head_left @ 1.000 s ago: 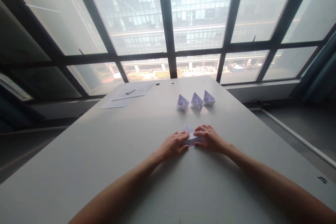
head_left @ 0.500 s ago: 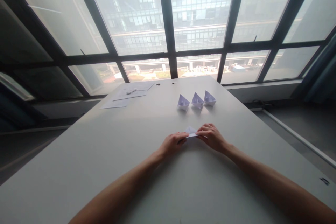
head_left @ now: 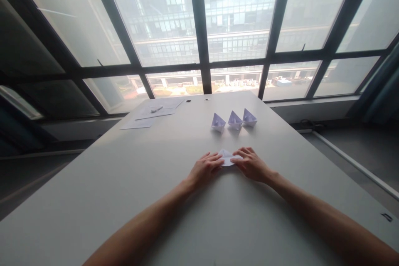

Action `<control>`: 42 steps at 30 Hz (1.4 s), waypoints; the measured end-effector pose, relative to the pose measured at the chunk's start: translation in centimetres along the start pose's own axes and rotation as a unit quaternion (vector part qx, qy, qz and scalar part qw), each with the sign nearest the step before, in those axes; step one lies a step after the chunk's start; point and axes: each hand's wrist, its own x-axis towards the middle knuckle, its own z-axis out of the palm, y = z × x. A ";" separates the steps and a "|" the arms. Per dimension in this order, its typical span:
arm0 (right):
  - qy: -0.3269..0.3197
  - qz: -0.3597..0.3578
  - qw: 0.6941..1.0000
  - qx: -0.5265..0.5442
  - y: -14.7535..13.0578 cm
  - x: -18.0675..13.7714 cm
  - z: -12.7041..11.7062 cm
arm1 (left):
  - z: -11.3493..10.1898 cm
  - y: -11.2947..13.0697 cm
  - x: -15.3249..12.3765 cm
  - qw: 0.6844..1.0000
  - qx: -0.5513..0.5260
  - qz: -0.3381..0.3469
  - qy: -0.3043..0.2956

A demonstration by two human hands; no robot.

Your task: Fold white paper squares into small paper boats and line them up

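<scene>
A small piece of folded white paper (head_left: 227, 160) sits on the white table (head_left: 149, 191) just right of and below the centre of the frame, between my two hands, its peak pointing toward the top of the picture. My left hand (head_left: 205, 167) touches its left end, the fingers partly covering it; my right hand (head_left: 250, 164) touches its right end with bent fingers. I cannot tell, for either hand, whether I have the paper pinched between thumb and fingers or merely pressed down. Above it in the frame, right of centre, three folded paper shapes with pointed peaks stand in a row: the left one (head_left: 218, 123), the middle one (head_left: 235, 121) and the right one (head_left: 249, 118), the last two close together. Loose sheets (head_left: 140, 122) lie at the table's far left, with a small whitish object (head_left: 156, 109) on top.
</scene>
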 end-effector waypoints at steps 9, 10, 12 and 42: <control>-0.032 0.017 0.999 0.036 0.4 -0.1 0.7 | 1.5 -0.9 0.0 0.996 -0.074 -0.037 -0.013; -0.029 0.031 0.998 0.037 0.5 -0.1 0.8 | 1.6 -0.9 0.0 0.996 -0.082 -0.039 -0.006; -0.016 0.072 0.997 0.028 0.7 -0.2 1.0 | 1.9 -1.1 0.0 0.995 -0.089 -0.047 0.007; 0.020 0.182 0.982 -0.046 1.0 -0.2 1.5 | 2.2 -1.7 0.1 0.996 -0.047 -0.053 0.060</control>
